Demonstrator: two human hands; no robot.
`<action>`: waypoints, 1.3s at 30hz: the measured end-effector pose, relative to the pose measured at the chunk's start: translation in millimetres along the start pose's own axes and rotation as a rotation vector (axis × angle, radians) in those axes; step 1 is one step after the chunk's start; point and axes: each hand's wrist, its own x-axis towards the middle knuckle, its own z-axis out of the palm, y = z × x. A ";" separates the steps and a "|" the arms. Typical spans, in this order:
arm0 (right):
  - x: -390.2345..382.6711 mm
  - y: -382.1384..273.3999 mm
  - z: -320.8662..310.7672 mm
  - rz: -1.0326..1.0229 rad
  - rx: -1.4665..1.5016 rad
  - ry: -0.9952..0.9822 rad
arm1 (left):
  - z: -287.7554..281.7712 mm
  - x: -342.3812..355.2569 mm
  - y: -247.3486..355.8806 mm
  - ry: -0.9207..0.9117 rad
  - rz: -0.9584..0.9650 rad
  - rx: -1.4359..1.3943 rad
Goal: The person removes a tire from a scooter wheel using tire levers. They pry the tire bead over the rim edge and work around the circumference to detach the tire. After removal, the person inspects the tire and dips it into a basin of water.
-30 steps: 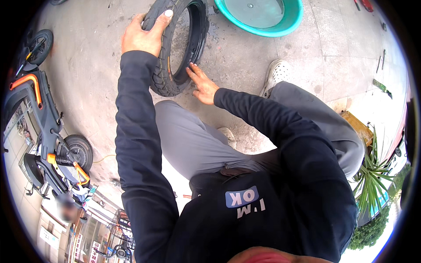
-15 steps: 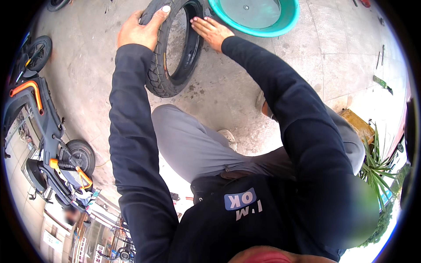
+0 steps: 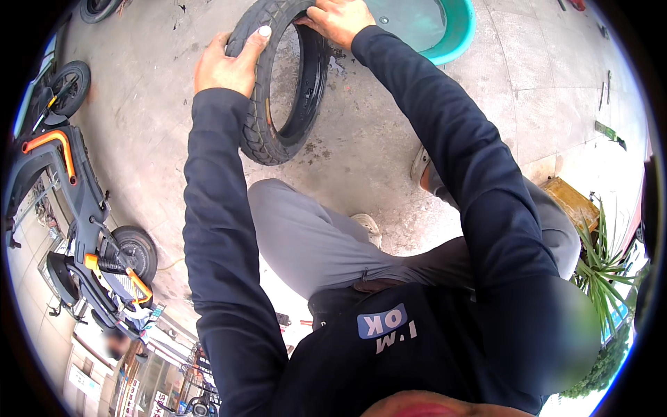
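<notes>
A black motorcycle tire (image 3: 258, 128) with a grooved tread stands upright on the concrete in front of me, its open centre partly turned my way. My left hand (image 3: 229, 66) grips its upper left side, thumb lying across the tread and the other fingers mostly hidden behind. At the upper right, my right hand (image 3: 342, 22) has its fingers curled over the tire's inner edge. Just beyond that hand is a round green basin (image 3: 458, 35) with water in it, partly covered by the hand and sleeve.
To the left stands a dark electric scooter (image 3: 83, 201) with orange trim; another wheel (image 3: 69, 87) is farther up. A wooden box (image 3: 571, 201) and a spiky plant (image 3: 601, 267) are at the right. A green object (image 3: 610, 133) and thin tools (image 3: 605, 90) lie on the floor.
My right hand has gone from stretched fingers near the tire's right side to curled fingers higher up on its edge. The tire and my left hand appear slightly lower and farther right.
</notes>
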 end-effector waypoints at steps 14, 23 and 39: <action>-46.2 -9.5 22.9 0.479 0.156 -0.241 | -10.2 -30.0 14.5 -0.109 -0.094 0.006; -129.2 220.2 104.6 1.179 -0.016 -0.268 | -65.2 -78.5 8.0 -0.294 0.619 0.312; 44.3 -170.7 -3.0 0.936 2.147 0.114 | -51.0 -38.0 -114.9 0.156 0.050 0.049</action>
